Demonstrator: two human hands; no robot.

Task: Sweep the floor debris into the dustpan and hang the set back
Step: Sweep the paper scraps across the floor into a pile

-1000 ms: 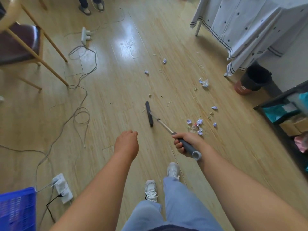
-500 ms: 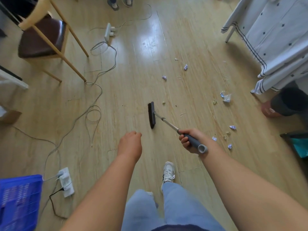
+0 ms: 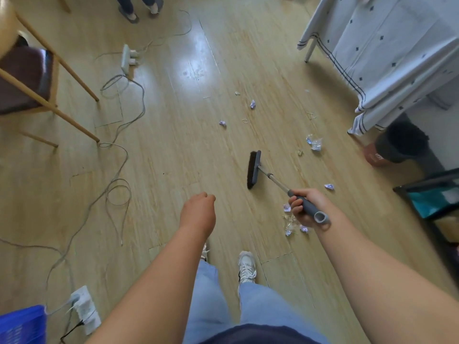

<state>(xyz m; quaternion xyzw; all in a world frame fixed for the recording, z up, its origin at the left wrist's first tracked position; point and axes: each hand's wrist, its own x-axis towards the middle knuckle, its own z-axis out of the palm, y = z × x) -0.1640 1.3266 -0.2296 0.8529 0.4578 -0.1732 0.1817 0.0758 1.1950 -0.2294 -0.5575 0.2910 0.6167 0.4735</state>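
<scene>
Against the frame half a second ago, the left hand (image 3: 198,212) is held much as before over the floor (image 3: 173,157), fingers curled under, nothing held. The broom head (image 3: 253,170) is now seen at its 1 o'clock. The grey handle grip (image 3: 308,205) is clasped by the right hand (image 3: 316,198), fingers wrapped round. Paper scraps (image 3: 288,230) at that hand's 6 o'clock are partly hidden.

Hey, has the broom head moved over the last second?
Yes. The broom head has shifted forward and right, closer to the crumpled clear wrapper, which lies still.
</scene>
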